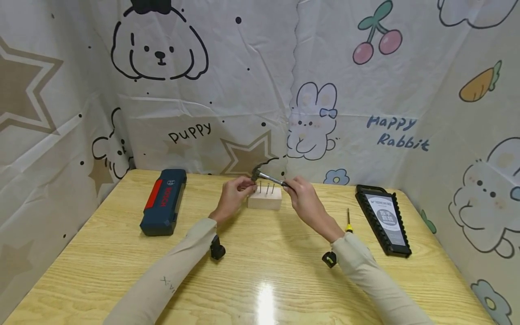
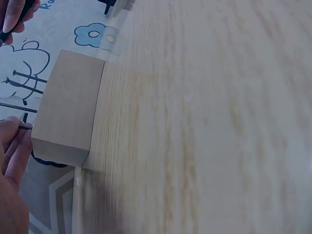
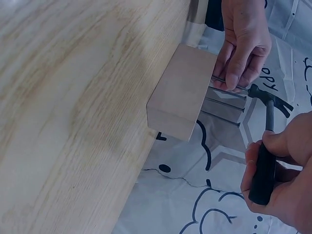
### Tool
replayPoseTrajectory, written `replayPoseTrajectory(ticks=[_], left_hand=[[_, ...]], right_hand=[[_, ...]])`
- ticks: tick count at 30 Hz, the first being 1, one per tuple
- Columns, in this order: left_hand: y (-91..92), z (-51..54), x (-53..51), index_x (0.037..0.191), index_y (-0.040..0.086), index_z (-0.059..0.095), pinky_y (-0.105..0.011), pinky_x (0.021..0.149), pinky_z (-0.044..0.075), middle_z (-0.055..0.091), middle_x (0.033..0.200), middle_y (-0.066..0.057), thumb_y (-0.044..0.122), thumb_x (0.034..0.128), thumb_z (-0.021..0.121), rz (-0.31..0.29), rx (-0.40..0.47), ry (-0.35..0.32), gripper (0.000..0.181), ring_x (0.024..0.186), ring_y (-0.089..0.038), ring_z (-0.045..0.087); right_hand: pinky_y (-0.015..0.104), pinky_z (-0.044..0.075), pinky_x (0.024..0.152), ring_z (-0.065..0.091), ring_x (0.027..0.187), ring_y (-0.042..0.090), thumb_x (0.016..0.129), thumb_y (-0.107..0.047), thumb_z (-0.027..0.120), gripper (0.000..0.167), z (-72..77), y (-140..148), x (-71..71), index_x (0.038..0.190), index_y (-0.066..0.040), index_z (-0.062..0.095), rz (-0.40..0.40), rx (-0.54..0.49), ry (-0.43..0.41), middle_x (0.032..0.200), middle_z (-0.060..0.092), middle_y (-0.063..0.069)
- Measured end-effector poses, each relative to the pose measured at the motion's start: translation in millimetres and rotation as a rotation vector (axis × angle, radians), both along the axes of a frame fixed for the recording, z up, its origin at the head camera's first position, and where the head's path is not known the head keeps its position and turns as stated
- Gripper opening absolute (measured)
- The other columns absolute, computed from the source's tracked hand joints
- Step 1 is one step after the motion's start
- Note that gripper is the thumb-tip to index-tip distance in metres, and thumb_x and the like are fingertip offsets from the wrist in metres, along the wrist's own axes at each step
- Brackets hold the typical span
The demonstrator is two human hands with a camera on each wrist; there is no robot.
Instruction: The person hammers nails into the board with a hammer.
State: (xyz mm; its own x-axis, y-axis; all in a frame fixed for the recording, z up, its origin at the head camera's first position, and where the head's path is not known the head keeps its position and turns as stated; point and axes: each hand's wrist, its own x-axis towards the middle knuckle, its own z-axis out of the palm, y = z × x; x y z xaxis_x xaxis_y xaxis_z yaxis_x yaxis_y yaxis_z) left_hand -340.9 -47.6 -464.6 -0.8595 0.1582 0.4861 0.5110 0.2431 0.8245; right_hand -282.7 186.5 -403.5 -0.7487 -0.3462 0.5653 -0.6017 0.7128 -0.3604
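Observation:
A pale wooden block [image 1: 264, 203] lies near the table's back edge, with three nails [image 3: 222, 118] standing in its top. At the block's left end my left hand [image 1: 233, 197] pinches another nail [image 2: 25, 127] between thumb and fingers, its point at the wood. My right hand [image 1: 305, 201] grips a claw hammer [image 3: 263, 165] by its black handle. In the right wrist view the hammer head [image 3: 262, 94] is at the top of the pinched nail; whether they touch I cannot tell. Only part of the left hand shows in the left wrist view.
A dark blue and red Bosch case [image 1: 164, 203] lies at the left. To the right are a screwdriver [image 1: 348, 221], partly behind the forearm, and a black rack [image 1: 383, 221] with a label. Small black objects [image 1: 217, 249] [image 1: 329, 259] sit by both forearms. A printed cloth hangs behind.

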Motion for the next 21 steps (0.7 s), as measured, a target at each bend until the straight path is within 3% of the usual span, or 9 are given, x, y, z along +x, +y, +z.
replayPoseTrajectory(ticks=[7, 15, 21], left_hand=[[0.5, -0.7, -0.7, 0.104, -0.003, 0.076, -0.032, 0.082, 0.063, 0.078, 0.101, -0.019, 0.002, 0.0938, 0.077, 0.002, -0.001, -0.011, 0.012, 0.09, -0.032, 0.076], [-1.1, -2.3, 1.1, 0.107, -0.002, 0.076, -0.034, 0.085, 0.063, 0.079, 0.104, -0.017, 0.004, 0.0946, 0.077, -0.001, -0.005, -0.028, 0.014, 0.092, -0.03, 0.076], [-0.6, -0.8, 0.8, 0.106, -0.001, 0.076, -0.031, 0.084, 0.063, 0.079, 0.104, -0.016, 0.005, 0.0956, 0.076, 0.0, -0.012, -0.035, 0.012, 0.093, -0.029, 0.076]], right_hand=[[0.034, 0.052, 0.063, 0.058, 0.076, 0.022, 0.103, -0.003, 0.064, 0.016, 4.3, 1, 0.0, 0.113, 0.005, 0.074, -0.006, 0.016, -0.01, 0.094, 0.066, 0.015], [0.037, 0.054, 0.064, 0.062, 0.079, 0.024, 0.105, -0.003, 0.062, 0.018, 3.8, 2, 1.8, 0.116, 0.006, 0.072, -0.001, -0.095, 0.088, 0.099, 0.067, 0.017], [0.037, 0.055, 0.068, 0.061, 0.082, 0.025, 0.104, -0.002, 0.063, 0.014, -5.7, 3, 2.2, 0.11, 0.006, 0.072, -0.008, 0.006, 0.068, 0.095, 0.065, 0.015]])
